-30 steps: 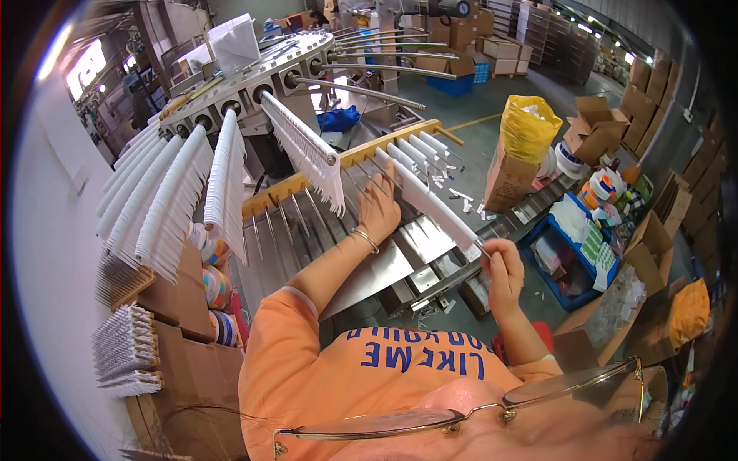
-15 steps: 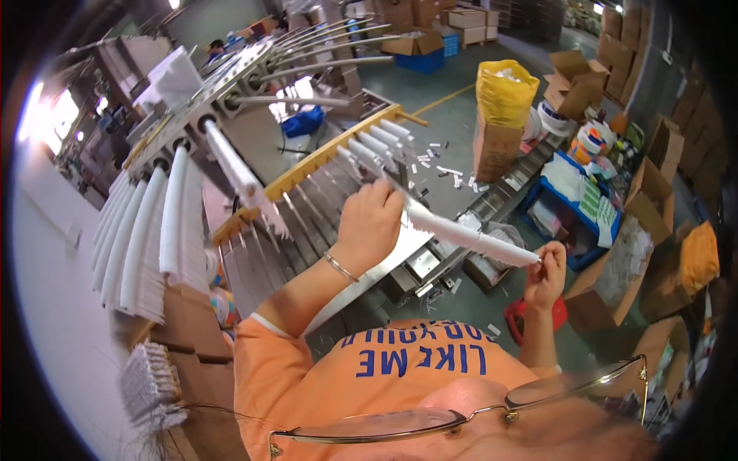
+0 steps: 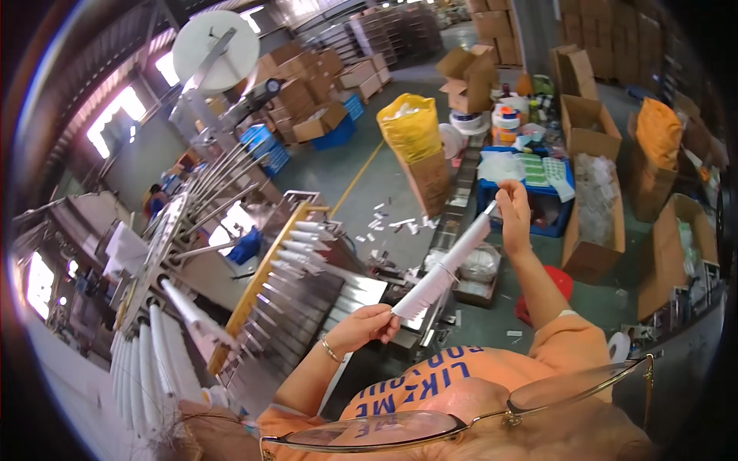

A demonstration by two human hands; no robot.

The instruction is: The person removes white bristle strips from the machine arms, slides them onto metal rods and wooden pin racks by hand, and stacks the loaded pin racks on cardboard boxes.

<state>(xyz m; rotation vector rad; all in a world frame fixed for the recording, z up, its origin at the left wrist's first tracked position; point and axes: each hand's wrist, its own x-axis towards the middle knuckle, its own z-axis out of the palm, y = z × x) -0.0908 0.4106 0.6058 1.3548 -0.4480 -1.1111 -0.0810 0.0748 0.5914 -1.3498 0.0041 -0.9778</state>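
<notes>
A long rod wrapped in a white roll [image 3: 446, 269], frayed along its lower edge, slants in front of me between my two hands. My left hand [image 3: 365, 326], a bracelet on its wrist, has its fingers closed on the roll's near lower end. Around the far upper end, where a bit of bare rod shows, the fingers of my right hand [image 3: 513, 206] are closed. To the left stands a wooden rack [image 3: 265, 288] bearing several short white-covered rods [image 3: 304, 250]. Behind it, a machine with projecting bars [image 3: 146, 284] holds long white rolls [image 3: 157, 357].
A blue crate [image 3: 538, 223] with green and white packs stands beyond my right hand. Cardboard boxes [image 3: 592, 246] line the right side, near a red stool or basin [image 3: 550, 288]. A yellow-bagged carton [image 3: 419, 161] stands ahead, with white scraps [image 3: 377, 223] on the floor.
My view has turned to the right. The roll has swung from sloping down rightward to sloping up rightward; my right hand has risen and my left has dropped. Both still grip it.
</notes>
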